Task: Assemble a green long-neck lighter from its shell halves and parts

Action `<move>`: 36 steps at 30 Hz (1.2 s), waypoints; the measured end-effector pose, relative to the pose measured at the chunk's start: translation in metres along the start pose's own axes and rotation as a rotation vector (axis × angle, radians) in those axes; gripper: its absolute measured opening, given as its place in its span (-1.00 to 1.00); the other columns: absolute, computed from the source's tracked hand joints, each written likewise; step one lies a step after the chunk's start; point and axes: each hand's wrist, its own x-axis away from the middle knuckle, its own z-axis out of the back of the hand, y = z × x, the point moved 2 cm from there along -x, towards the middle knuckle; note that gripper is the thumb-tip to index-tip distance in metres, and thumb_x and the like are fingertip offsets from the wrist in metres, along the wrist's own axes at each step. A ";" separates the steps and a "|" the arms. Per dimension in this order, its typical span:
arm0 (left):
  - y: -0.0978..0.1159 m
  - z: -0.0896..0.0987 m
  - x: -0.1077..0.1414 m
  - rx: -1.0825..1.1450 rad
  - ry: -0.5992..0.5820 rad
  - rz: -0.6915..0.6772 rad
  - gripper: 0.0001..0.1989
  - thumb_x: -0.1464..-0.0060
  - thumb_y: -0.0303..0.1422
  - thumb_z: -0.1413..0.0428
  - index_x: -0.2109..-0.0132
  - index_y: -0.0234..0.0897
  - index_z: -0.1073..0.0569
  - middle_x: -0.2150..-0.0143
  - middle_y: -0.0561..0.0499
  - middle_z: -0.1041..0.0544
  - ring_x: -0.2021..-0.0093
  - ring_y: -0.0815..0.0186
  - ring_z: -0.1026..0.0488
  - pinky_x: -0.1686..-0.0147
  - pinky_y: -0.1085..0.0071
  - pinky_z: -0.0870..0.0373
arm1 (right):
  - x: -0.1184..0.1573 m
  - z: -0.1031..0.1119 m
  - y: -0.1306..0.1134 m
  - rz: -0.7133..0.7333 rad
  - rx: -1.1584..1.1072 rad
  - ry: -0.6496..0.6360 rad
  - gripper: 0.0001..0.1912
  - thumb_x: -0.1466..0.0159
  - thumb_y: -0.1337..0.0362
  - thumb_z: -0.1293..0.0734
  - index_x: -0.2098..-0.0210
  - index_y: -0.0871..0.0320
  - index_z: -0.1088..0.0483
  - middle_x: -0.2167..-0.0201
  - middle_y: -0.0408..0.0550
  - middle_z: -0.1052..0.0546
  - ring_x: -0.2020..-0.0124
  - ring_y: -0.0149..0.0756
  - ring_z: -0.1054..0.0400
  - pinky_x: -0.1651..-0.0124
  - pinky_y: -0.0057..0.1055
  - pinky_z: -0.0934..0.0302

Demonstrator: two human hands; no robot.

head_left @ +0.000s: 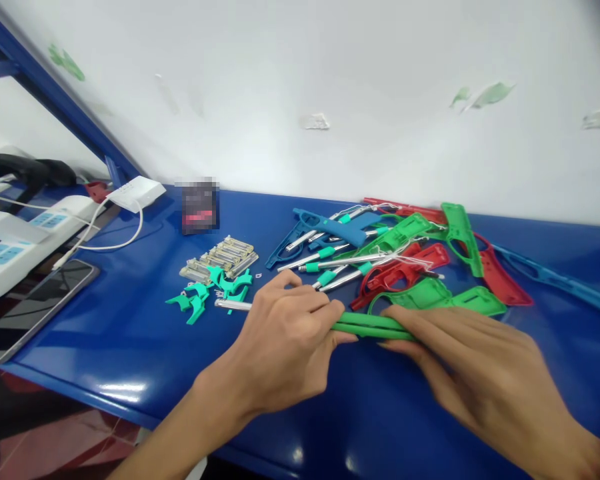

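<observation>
A green plastic lighter casing (373, 325) is held lengthwise between my two hands, with a narrow dark gap along its side. My left hand (293, 333) is closed around its left part, and a silver metal tube (233, 305) sticks out to the left of that hand. My right hand (475, 367) pinches the right end of the casing, thumb below and fingers above, covering that end. Behind them lies a pile of green, red and blue casing halves (463, 237) and silver tubes with teal collars (325, 254).
Teal trigger pieces (194, 300) and small clear-and-metal parts (225, 255) lie left of my hands. A dark box (200, 207) stands near the wall. At the left are a phone or tablet (50, 307), a white power strip (35, 233) and a white adapter (136, 193) with cable.
</observation>
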 end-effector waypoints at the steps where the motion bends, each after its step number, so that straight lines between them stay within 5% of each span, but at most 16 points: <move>1: -0.001 -0.001 -0.001 -0.005 0.008 -0.011 -0.85 -0.34 -0.42 -0.16 0.20 -0.36 -0.60 0.50 0.12 -0.49 0.51 0.31 -0.39 0.26 0.22 -0.28 | 0.001 -0.001 0.001 -0.008 -0.012 0.008 -0.67 -0.50 0.36 -0.30 -0.23 0.09 -0.33 0.14 -0.03 -0.71 0.29 -0.17 -0.62 0.24 -0.24 -0.46; 8: -0.005 0.002 0.003 -0.040 -0.114 -0.010 -0.85 -0.35 -0.33 -0.21 0.07 -0.34 -0.58 0.38 0.05 -0.60 0.40 0.19 -0.52 0.23 0.16 -0.34 | 0.006 -0.006 0.004 -0.066 -0.100 -0.035 -0.62 -0.46 0.38 -0.35 -0.24 0.07 -0.37 0.11 -0.09 -0.70 0.24 -0.18 -0.62 0.19 -0.23 -0.47; 11: -0.009 0.012 0.012 -0.080 -0.205 0.062 -0.58 -0.32 -0.23 -0.26 -0.20 -0.36 -0.47 0.18 -0.05 -0.66 0.21 0.09 -0.59 0.09 0.10 -0.39 | 0.009 -0.005 0.006 -0.096 -0.126 -0.031 -0.62 -0.47 0.35 -0.33 -0.25 0.03 -0.39 0.10 -0.12 -0.69 0.23 -0.18 -0.61 0.15 -0.23 -0.48; 13: -0.012 0.020 0.019 -0.088 -0.227 0.125 -0.57 -0.35 -0.24 -0.23 -0.26 -0.29 -0.43 0.10 -0.05 -0.66 0.14 0.08 -0.59 0.08 0.11 -0.41 | 0.012 -0.005 0.008 -0.088 -0.089 -0.023 -0.64 -0.48 0.31 -0.32 -0.25 0.05 -0.40 0.09 -0.11 -0.68 0.20 -0.15 -0.61 0.10 -0.22 -0.49; 18: -0.015 0.031 0.028 -0.021 -0.228 0.185 -0.84 -0.45 -0.29 -0.10 -0.05 -0.11 -0.56 0.20 0.05 -0.64 0.24 0.22 -0.58 0.21 0.26 -0.41 | 0.023 -0.007 0.011 -0.098 0.008 -0.038 -0.69 -0.52 0.26 -0.28 -0.23 0.06 -0.41 0.04 -0.06 -0.66 0.12 -0.10 -0.58 0.00 -0.17 -0.45; 25: -0.004 0.035 0.022 -0.048 -0.180 0.206 -0.82 -0.44 -0.36 -0.08 -0.02 -0.16 -0.58 0.28 0.03 -0.58 0.33 0.30 -0.54 0.29 0.39 -0.45 | 0.026 -0.006 0.009 -0.155 -0.027 -0.002 -0.65 -0.50 0.26 -0.34 -0.25 0.01 -0.41 -0.03 -0.13 -0.63 0.08 -0.15 -0.56 -0.14 -0.17 -0.36; 36: -0.001 0.035 0.022 -0.100 -0.250 0.208 -0.71 -0.36 -0.51 -0.02 -0.09 -0.14 -0.52 0.13 -0.03 -0.61 0.17 0.17 -0.58 0.17 0.25 -0.52 | 0.031 -0.012 0.010 -0.196 -0.039 -0.079 -0.61 -0.52 0.13 -0.28 -0.31 -0.15 -0.37 -0.09 -0.25 -0.61 0.02 -0.12 -0.55 -0.18 -0.14 -0.36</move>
